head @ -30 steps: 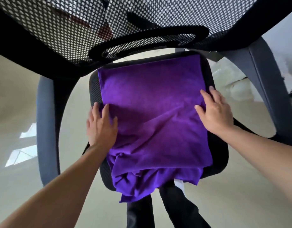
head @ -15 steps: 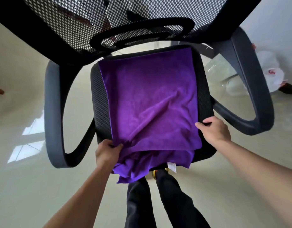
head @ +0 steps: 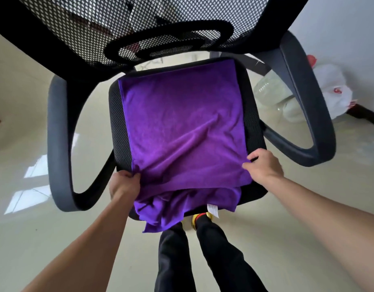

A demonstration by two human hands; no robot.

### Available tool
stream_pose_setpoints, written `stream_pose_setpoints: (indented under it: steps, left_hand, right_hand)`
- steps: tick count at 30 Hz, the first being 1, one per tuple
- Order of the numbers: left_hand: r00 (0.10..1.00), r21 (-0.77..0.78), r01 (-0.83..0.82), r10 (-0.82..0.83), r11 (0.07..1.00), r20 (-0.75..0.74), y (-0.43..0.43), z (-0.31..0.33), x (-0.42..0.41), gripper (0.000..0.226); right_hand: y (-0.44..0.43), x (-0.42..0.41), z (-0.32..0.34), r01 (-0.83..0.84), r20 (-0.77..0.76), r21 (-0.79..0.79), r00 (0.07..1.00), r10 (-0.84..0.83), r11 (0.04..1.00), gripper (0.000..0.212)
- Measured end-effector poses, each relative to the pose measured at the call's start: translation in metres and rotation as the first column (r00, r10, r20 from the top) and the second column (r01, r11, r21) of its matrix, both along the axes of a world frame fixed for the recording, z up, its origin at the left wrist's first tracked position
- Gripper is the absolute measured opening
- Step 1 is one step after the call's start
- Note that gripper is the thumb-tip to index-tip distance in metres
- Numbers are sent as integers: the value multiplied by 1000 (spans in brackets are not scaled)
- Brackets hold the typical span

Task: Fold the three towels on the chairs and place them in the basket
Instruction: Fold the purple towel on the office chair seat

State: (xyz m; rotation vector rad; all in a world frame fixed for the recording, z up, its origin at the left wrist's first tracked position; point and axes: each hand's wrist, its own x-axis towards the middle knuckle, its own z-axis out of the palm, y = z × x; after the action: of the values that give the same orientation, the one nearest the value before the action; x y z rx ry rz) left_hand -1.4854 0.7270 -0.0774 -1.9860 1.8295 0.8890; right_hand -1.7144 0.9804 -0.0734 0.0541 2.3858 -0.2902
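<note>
— Where is the towel seen?

— The purple towel [head: 181, 127] is laid on the seat [head: 118, 123] of a black mesh office chair. Most of the seat is covered by a flat upper layer. A bunched lower layer is draped over the seat's front edge, and a white label [head: 212, 210] is shown at its hem.

— How is it held?

— The near left edge of the upper layer is gathered in the left hand [head: 124, 184]; its grip is closed, with the fingers curled into the cloth. The near right corner is pinched by the right hand [head: 264, 165], whose grip is narrow, with the thumb laid on top. Slanting creases are drawn across the cloth between the two hands.

— What else is shown?

— The mesh backrest [head: 139, 22] is seen at the top of the view. The seat is flanked by two grey armrests, one at the left [head: 57, 144] and one at the right [head: 304, 98]. Dark trouser legs [head: 203, 260] are seen below the seat's front edge, on a pale floor [head: 34, 239]. White plastic bags [head: 333, 91] are piled against the wall, beyond the right armrest.
</note>
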Motion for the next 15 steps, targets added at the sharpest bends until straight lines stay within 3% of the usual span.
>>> stream_pose_setpoints:
  steps: [5, 8, 9, 11, 13, 14, 15]
  left_hand:
    - [997, 27, 76, -77, 997, 27, 2, 3, 0, 17]
    - [979, -56, 189, -183, 980, 92, 6, 9, -2, 26]
    - [951, -150, 304, -291, 941, 102, 9, 11, -3, 29]
    - [818, -337, 556, -573, 760, 57, 17, 11, -9, 30]
    - [652, -337, 721, -757, 606, 33, 23, 6, -17, 28]
    - [627, -247, 760, -778, 601, 36, 25, 5, -20, 29]
    - [657, -143, 749, -754, 647, 31, 27, 3, -19, 30]
  right_hand:
    - [25, -12, 7, -36, -61, 76, 997, 41, 996, 11]
    - [13, -8, 9, -137, -210, -27, 969, 129, 990, 9]
    - [4, -6, 9, -188, -309, -83, 939, 154, 979, 9]
    - [-18, 0, 8, -291, -414, -196, 890, 190, 936, 11]
    - [-36, 2, 0, -320, -265, -286, 932, 247, 903, 14]
    - [-42, 2, -4, -280, -112, -310, 960, 257, 909, 15]
    - [-41, 2, -7, -199, 32, -316, 975, 220, 928, 18]
